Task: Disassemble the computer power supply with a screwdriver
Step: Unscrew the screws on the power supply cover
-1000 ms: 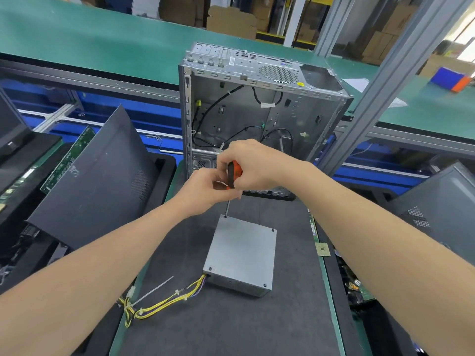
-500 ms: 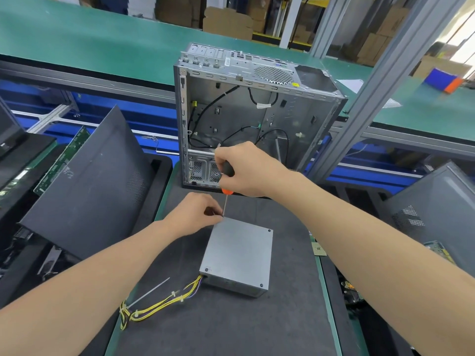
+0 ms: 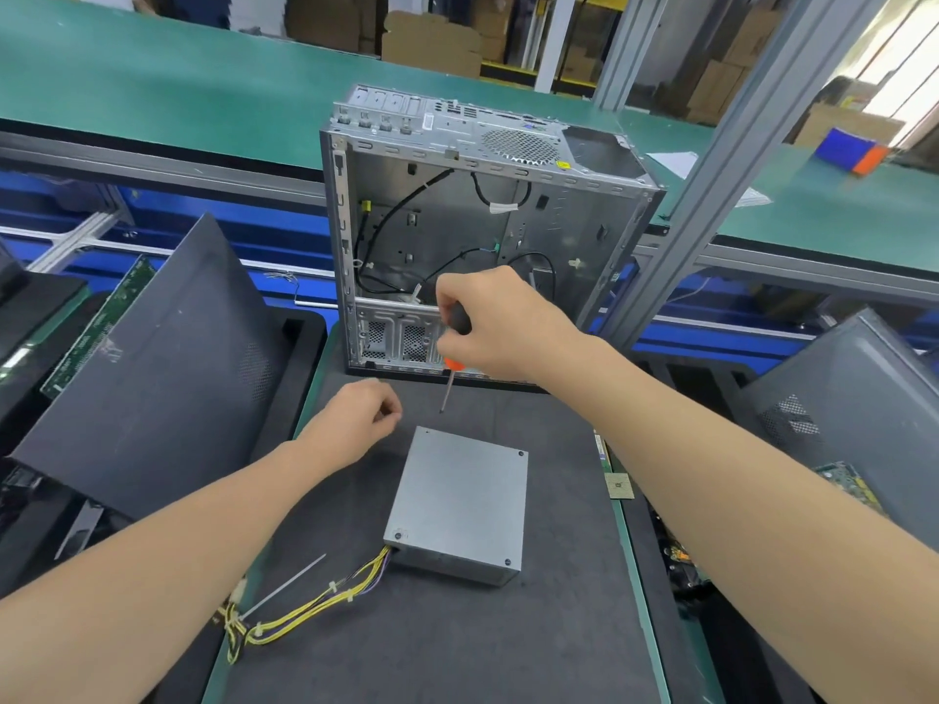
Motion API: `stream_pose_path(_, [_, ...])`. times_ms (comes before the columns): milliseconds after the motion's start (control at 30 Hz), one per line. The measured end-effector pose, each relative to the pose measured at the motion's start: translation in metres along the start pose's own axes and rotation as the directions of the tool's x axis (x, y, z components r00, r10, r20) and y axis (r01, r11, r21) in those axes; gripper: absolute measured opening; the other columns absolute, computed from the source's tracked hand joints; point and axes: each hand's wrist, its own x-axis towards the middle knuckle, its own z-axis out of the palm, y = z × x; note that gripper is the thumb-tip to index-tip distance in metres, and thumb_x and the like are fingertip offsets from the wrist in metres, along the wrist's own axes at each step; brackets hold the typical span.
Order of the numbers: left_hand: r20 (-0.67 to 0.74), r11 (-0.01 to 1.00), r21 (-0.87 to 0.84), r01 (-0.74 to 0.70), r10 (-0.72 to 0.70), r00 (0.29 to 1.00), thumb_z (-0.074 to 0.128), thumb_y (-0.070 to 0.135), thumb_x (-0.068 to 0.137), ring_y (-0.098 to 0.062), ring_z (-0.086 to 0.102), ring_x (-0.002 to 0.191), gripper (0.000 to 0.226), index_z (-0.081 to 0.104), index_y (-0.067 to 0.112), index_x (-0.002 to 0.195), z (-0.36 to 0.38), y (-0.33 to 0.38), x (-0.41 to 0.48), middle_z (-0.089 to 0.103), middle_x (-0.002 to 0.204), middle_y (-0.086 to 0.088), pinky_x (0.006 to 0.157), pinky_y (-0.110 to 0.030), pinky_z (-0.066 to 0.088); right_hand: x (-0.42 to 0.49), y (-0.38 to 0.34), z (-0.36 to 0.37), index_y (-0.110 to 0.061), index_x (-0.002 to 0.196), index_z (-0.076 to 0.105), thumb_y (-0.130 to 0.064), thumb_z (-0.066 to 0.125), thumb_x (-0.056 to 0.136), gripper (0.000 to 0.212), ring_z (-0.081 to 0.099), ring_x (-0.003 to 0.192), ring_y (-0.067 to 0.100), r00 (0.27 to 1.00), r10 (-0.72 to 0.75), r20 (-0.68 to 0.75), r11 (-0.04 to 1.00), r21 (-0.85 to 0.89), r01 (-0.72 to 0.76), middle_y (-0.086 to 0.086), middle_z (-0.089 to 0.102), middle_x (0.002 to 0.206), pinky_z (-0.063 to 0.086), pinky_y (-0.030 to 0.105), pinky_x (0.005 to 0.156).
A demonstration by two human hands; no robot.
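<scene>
The grey metal power supply (image 3: 460, 505) lies flat on the dark mat, with a bundle of yellow cables (image 3: 305, 609) trailing from its near left corner. Dark screws show at three of its top corners; the far left corner shows none. My right hand (image 3: 495, 327) grips a screwdriver (image 3: 454, 365) with a black and orange handle, its tip hanging in the air just beyond the far left corner. My left hand (image 3: 355, 421) is left of that corner, thumb and fingertips pinched together on what seems to be a tiny screw, hidden by the fingers.
An open, stripped computer case (image 3: 472, 236) stands upright just behind the mat. A dark side panel (image 3: 152, 368) leans at the left, another (image 3: 858, 409) at the right. Circuit boards lie at both sides. A grey frame post (image 3: 711, 185) rises behind right.
The screwdriver has lifted off the power supply's far left corner. My left hand has left the shaft, gone to that corner, then drawn away leftwards with its fingers pinched.
</scene>
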Motion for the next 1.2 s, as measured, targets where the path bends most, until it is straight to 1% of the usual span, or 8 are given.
stream_pose_path(200, [-0.036,0.992,0.03,0.124,-0.123,0.992,0.072,0.014,0.095,-0.018,0.061,0.084,0.001,0.072,0.015,0.096,0.016,-0.018,0.008,0.06,0.101,0.001,0.084,-0.037,0.055,-0.012,0.012,0.002,-0.019,0.085,0.055,-0.022,0.063,0.08,0.01,0.06,0.079,0.027,0.999,0.05,0.001,0.999,0.0,-0.05,-0.001,0.06,0.078,0.054,0.04,0.063])
stream_pose_path(333, [-0.044,0.981,-0.029,0.193,-0.195,0.98,0.077,0.013,0.092,-0.022,0.063,0.087,0.003,0.076,0.014,0.095,0.027,-0.027,0.012,0.062,0.105,-0.003,0.088,-0.044,0.057,-0.021,0.022,0.004,-0.02,0.084,0.056,-0.023,0.065,0.079,0.011,0.059,0.078,0.024,0.996,0.09,-0.001,0.996,-0.007,-0.09,-0.002,0.061,0.078,0.046,0.032,0.056])
stream_pose_path(533, [-0.041,0.96,-0.131,0.248,-0.255,0.966,0.084,0.012,0.087,-0.025,0.067,0.095,0.013,0.08,0.013,0.099,0.033,-0.037,0.015,0.065,0.108,-0.006,0.098,-0.04,0.054,-0.036,0.029,0.003,-0.021,0.084,0.054,-0.022,0.065,0.079,0.012,0.057,0.078,0.021,0.991,0.128,-0.031,0.992,-0.018,-0.128,-0.005,0.06,0.076,0.054,0.039,0.062])
stream_pose_path(633, [-0.052,0.953,-0.181,0.244,-0.257,0.965,0.075,0.006,0.093,-0.027,0.068,0.103,0.015,0.078,0.011,0.108,0.028,-0.034,0.016,0.067,0.109,-0.006,0.099,-0.032,0.05,-0.045,0.029,0.0,-0.02,0.085,0.055,-0.022,0.064,0.079,0.011,0.057,0.081,0.022,0.987,0.143,-0.069,0.989,-0.034,-0.146,-0.006,0.06,0.075,0.055,0.041,0.065])
stream_pose_path(800, [-0.191,0.959,-0.282,-0.035,-0.021,0.981,0.048,-0.006,0.1,-0.018,0.065,0.108,0.035,0.077,0.01,0.114,0.015,0.025,0.027,0.074,0.113,-0.005,0.099,-0.027,0.047,-0.064,0.035,-0.005,-0.022,0.081,0.053,-0.024,0.065,0.078,0.013,0.058,0.079,0.022,0.973,0.206,-0.104,0.976,-0.05,-0.212,-0.008,0.057,0.074,0.053,0.037,0.062])
stream_pose_path(967, [0.109,0.878,-0.432,-0.208,0.28,0.954,0.035,-0.019,0.088,-0.015,0.07,0.103,0.058,0.076,0.013,0.114,0.024,0.104,0.028,0.075,0.106,0.001,0.098,-0.024,0.053,-0.08,0.045,-0.005,-0.021,0.081,0.054,-0.024,0.066,0.077,0.013,0.056,0.08,0.023,0.959,0.259,-0.119,0.962,-0.056,-0.267,-0.004,0.058,0.076,0.048,0.034,0.059])
stream_pose_path(1067, [0.225,0.899,-0.404,-0.171,0.279,0.934,0.031,-0.02,0.081,-0.013,0.071,0.104,0.064,0.076,0.012,0.114,0.041,0.12,0.024,0.076,0.107,-0.001,0.101,-0.025,0.053,-0.086,0.052,-0.005,-0.02,0.08,0.054,-0.023,0.066,0.076,0.013,0.058,0.078,0.025,0.952,0.273,-0.136,0.96,-0.032,-0.28,-0.003,0.059,0.076,0.05,0.035,0.061])
stream_pose_path(1200, [0.161,0.913,-0.383,-0.139,0.214,0.964,0.036,-0.019,0.085,-0.01,0.07,0.105,0.06,0.079,0.014,0.11,0.056,0.119,0.016,0.077,0.11,0.002,0.1,-0.019,0.05,-0.09,0.06,-0.003,-0.019,0.081,0.054,-0.023,0.065,0.076,0.012,0.058,0.078,0.024,0.949,0.275,-0.156,0.96,-0.003,-0.279,-0.005,0.058,0.074,0.052,0.037,0.061])
